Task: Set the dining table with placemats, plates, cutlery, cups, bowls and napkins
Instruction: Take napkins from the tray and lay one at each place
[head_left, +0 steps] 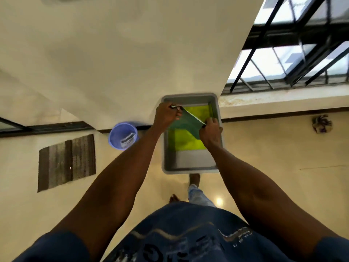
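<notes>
A grey plastic tub (190, 170) stands on the floor in front of my feet. Bright yellow-green mats (186, 141) lie flat inside it. Above them hangs a dark green placemat (186, 123), lifted by its top edge. My left hand (166, 115) pinches the edge's left corner over the tub's far left side. My right hand (210, 130) pinches the right corner over the tub's right wall. The mat sags between the two hands.
A blue bucket (122, 136) with some small items stands left of the tub by the wall. A brown striped floor mat (67, 162) lies further left. A window with black bars (294, 53) is at the upper right. A small bundle (322, 123) lies at right.
</notes>
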Motion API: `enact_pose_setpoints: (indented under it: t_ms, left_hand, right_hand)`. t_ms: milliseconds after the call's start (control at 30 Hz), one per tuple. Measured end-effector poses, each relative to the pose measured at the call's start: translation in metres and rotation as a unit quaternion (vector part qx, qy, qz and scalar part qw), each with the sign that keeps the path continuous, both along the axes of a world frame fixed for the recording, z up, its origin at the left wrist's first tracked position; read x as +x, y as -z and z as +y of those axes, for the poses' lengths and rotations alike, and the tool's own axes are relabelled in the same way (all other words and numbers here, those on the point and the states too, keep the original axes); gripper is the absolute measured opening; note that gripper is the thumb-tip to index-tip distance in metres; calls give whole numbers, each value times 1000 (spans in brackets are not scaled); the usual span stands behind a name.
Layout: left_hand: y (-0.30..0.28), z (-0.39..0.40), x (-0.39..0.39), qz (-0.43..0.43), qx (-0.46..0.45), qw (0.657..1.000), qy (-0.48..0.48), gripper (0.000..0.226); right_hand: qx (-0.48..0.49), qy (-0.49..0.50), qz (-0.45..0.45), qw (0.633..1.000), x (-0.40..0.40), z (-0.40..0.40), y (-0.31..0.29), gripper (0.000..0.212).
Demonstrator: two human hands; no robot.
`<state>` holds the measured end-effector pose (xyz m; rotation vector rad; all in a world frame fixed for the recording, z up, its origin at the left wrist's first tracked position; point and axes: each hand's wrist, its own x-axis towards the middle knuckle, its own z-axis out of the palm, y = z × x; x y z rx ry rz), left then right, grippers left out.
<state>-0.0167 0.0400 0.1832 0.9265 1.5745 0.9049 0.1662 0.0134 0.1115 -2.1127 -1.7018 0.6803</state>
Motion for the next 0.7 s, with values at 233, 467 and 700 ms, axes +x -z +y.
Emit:
enact_pose_setpoints:
  t_ms: [233, 467, 700]
  left_hand:
    - [-44, 8, -41, 118, 135, 967, -181, 26]
    - [-75, 2, -52, 31, 175, 969, -173, 27]
    - [-104, 0, -34, 36, 235, 956, -173, 33]
  right_hand:
    - [98, 94, 162, 977, 30, 0, -83, 21]
    - [119, 132, 403, 898, 47, 6, -160, 8]
    - [122, 134, 448, 875, 63, 21, -188, 40]
